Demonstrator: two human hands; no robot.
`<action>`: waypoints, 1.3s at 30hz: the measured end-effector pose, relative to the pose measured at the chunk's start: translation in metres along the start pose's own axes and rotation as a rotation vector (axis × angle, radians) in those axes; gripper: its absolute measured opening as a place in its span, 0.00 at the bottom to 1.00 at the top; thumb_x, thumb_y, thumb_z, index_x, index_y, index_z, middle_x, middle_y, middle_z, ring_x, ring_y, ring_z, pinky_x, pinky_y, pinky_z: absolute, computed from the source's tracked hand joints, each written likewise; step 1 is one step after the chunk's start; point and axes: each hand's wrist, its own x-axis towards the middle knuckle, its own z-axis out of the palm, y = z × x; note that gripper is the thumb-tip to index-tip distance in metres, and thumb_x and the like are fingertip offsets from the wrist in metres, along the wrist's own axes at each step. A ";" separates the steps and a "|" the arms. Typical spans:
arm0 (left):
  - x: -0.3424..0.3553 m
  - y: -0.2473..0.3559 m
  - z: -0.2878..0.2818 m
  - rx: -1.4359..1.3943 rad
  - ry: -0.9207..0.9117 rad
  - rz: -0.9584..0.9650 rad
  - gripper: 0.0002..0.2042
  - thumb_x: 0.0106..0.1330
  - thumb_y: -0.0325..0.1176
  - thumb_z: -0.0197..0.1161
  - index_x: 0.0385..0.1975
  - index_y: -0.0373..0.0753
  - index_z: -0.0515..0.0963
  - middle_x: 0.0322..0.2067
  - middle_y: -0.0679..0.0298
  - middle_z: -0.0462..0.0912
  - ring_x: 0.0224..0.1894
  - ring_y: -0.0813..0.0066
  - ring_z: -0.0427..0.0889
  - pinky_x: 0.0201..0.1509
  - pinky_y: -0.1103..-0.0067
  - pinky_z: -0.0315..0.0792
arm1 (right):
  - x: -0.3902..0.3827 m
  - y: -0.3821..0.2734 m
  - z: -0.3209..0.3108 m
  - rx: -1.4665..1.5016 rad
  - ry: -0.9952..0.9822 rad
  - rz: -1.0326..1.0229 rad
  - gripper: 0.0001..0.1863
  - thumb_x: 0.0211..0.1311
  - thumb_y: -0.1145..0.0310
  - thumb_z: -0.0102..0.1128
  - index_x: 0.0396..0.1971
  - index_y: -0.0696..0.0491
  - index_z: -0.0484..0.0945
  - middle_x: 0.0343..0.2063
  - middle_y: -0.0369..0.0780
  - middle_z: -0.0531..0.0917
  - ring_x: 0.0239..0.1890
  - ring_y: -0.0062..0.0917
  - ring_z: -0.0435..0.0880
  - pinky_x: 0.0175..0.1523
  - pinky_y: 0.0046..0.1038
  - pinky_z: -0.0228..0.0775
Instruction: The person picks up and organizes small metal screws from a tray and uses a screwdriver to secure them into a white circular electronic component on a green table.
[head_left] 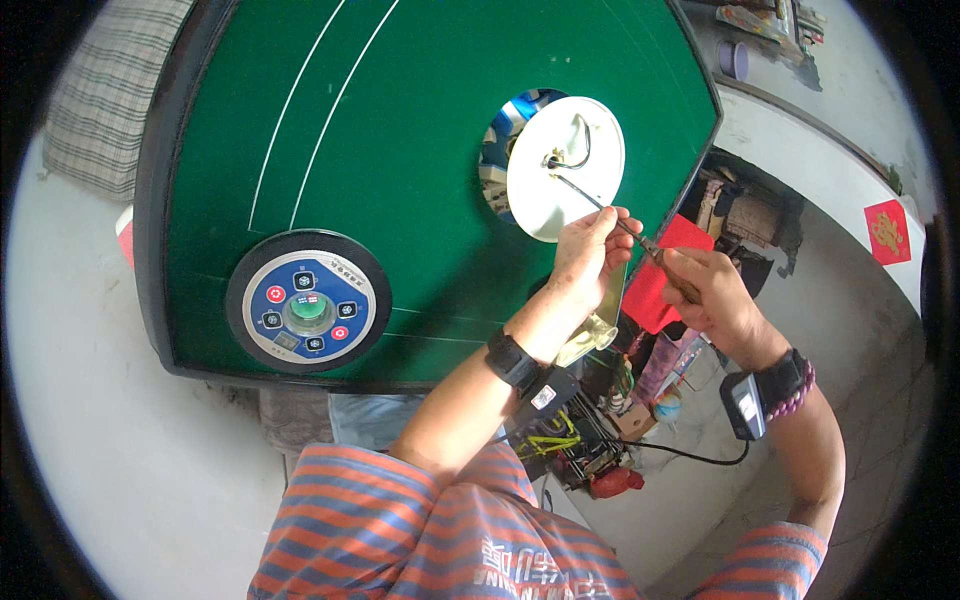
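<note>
A screwdriver (pixel 654 251) with a brownish handle is gripped in my right hand (pixel 715 290), its long thin shaft slanting up and left. The tip meets the middle of a round white disc (pixel 545 207), by a small metal fitting and a dark looped wire (pixel 586 145). My left hand (pixel 585 260) is closed at the disc's lower edge, its thumb and fingers around the screwdriver shaft. Whether these fingers also hold the disc is hidden. The disc is tilted, partly covering a round hole (pixel 495 165) in the green tabletop (pixel 420 130); blue and white parts show inside.
A round blue-and-white control panel (pixel 262 330) with several buttons sits in the tabletop at lower left. A red sheet (pixel 655 300) and a yellowish clear piece (pixel 590 340) are by the table's right edge. Below lie cables and clutter; a plaid-covered seat (pixel 110 90) stands left.
</note>
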 end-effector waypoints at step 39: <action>0.001 0.002 0.005 0.021 0.027 0.028 0.10 0.72 0.37 0.55 0.36 0.38 0.78 0.32 0.61 0.84 0.27 0.85 0.79 0.29 0.88 0.76 | 0.001 0.011 0.009 -1.249 0.456 -0.941 0.16 0.52 0.70 0.67 0.40 0.57 0.75 0.22 0.46 0.78 0.23 0.40 0.82 0.28 0.35 0.74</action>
